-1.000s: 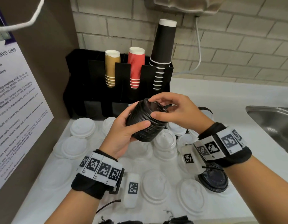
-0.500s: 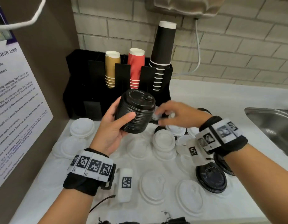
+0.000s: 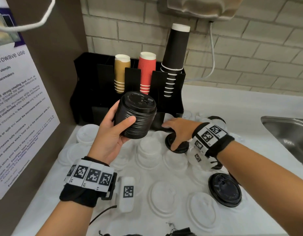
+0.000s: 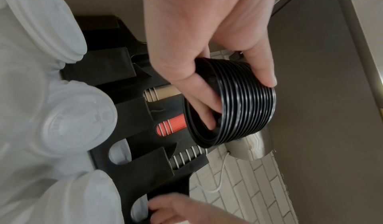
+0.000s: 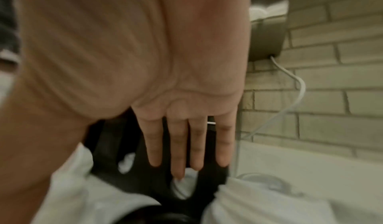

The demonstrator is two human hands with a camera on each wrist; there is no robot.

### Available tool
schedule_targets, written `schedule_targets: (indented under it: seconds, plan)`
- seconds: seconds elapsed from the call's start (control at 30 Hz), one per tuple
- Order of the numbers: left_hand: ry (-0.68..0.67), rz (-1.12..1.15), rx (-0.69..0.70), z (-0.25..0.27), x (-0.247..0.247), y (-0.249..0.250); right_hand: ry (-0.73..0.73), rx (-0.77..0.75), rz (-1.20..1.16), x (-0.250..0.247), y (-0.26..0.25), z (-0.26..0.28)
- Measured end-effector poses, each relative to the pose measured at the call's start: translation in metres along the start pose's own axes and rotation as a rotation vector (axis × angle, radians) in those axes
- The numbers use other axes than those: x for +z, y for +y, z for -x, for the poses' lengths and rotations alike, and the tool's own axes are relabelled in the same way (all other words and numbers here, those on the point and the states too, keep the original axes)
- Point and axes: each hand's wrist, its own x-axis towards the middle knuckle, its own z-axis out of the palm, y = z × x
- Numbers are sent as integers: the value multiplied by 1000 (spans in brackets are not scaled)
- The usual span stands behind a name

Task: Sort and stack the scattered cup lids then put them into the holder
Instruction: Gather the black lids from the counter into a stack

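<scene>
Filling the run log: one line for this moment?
left hand: holds black lid stack | right hand: open, reaching black lid | holder: no lids seen

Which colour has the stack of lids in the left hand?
Black; the stack of lids shows best in the head view.
</scene>
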Motion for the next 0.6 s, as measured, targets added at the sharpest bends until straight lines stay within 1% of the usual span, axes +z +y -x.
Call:
schedule_targets:
  seconds: [0.07, 0.13, 0.23, 0.33, 0.4, 0.47, 0.53, 0.6]
  plan:
    - [-1, -4, -5, 0, -1, 0, -109, 87, 192, 2, 2, -4]
    - [1, -12, -9, 0, -2, 1, -155, 118, 337, 10, 2, -10]
    - [0, -17, -15, 0, -5, 0, -113, 97, 427, 18, 5, -16]
    - [-1, -13, -16, 0, -7, 0, -66, 84, 362, 16, 10, -16]
    - [0, -9, -18, 1, -7, 0, 14, 57, 188, 10, 14, -9]
    - [1, -5, -21, 0, -6, -1, 105, -22, -159, 0, 16, 0]
    - [1, 2, -26, -1, -5, -2, 208, -151, -558, -9, 14, 12]
    - [-10, 5, -32, -1, -2, -4, 310, -235, -810, -17, 10, 24]
